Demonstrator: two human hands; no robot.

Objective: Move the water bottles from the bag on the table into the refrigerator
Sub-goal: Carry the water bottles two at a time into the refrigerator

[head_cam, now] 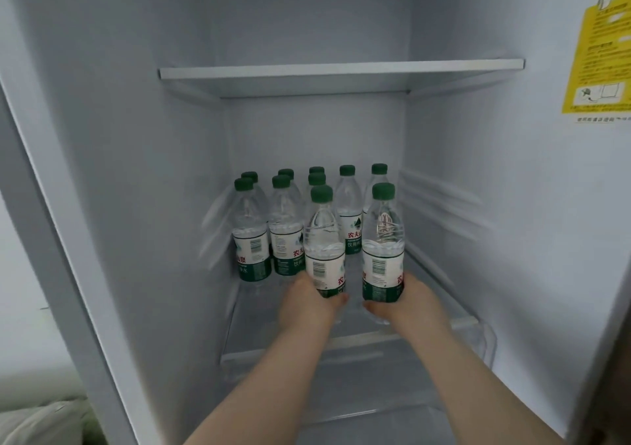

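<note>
I look into an open white refrigerator (136, 137). Several clear water bottles (285, 229) with green caps and green-white labels stand upright in rows on a glass shelf (341, 342). My left hand (304, 302) grips the base of one upright bottle (322, 249) at the front middle. My right hand (406, 299) grips another upright bottle (382, 246) just to its right. Both held bottles sit in front of the rows. The bag and the table are out of view.
An empty white shelf (341, 68) spans the compartment above the bottles. A yellow sticker (597, 51) is on the right inner wall. A clear drawer front (341, 393) lies below the glass shelf. Pale fabric (41, 424) shows at the lower left outside the refrigerator.
</note>
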